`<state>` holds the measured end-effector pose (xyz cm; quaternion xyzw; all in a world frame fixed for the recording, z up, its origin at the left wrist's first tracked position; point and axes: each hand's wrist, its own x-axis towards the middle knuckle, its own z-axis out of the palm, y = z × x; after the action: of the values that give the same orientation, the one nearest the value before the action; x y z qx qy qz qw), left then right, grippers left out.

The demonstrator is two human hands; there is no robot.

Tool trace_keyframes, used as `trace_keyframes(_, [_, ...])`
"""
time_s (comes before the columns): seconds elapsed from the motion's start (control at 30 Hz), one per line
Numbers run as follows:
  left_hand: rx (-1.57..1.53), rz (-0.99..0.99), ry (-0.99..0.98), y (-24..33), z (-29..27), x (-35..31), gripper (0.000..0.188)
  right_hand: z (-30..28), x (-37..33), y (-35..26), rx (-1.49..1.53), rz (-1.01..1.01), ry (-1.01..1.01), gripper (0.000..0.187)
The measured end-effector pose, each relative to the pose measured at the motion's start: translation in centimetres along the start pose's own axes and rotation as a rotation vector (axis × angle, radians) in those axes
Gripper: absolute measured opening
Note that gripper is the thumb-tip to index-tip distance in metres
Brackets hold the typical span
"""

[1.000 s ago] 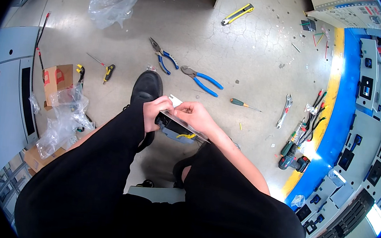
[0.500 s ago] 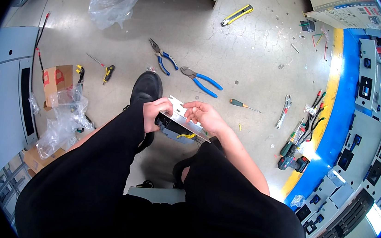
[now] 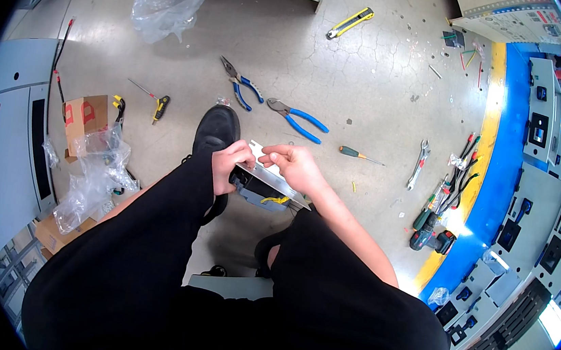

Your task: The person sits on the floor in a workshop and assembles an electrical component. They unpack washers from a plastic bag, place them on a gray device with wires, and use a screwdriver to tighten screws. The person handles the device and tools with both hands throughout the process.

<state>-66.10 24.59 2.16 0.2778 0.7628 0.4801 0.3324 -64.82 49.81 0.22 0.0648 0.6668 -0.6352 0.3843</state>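
Observation:
Between my knees, a bent silver metal bracket (image 3: 281, 184) is held up, with a grey and black electrical device (image 3: 256, 196) on its near side. Short yellow wires (image 3: 275, 201) show at that device. My left hand (image 3: 226, 164) is closed around the bracket's left end. Over the bracket's far face, my right hand (image 3: 299, 169) has its fingers bent and thumb and fingertips drawn together, close to my left fingers. Whatever small thing it may pinch is hidden.
On the floor ahead lie long-nose pliers (image 3: 237, 80), blue-handled cable cutters (image 3: 300, 121), a yellow utility knife (image 3: 350, 24) and a screwdriver (image 3: 358, 154). Rightward are a wrench (image 3: 419, 165) and a cordless drill (image 3: 430, 237). Plastic wrap (image 3: 92, 179) and a cardboard box (image 3: 85, 118) sit left.
My right hand has shifted a little to the left along the bracket, and its fingers have drawn closer together. My left hand keeps its grip on the bracket.

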Motion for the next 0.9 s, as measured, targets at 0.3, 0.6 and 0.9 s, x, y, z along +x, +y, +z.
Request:
trace_keyframes(0.3, [0.041,0.022,0.021,-0.5,0.2,-0.1,0.06,0.6,-0.6,-0.2,-0.08,-0.039,0.006,0.02])
trace_keyframes(0.6, [0.029,0.032,0.032,-0.4,0.3,-0.1,0.06,1.3,-0.6,-0.8,-0.004,-0.006,0.023,0.02])
trace_keyframes(0.9, [0.067,0.039,0.05,-0.1,0.1,-0.2,0.059,1.2,-0.8,-1.7,-0.04,0.034,-0.019,0.017])
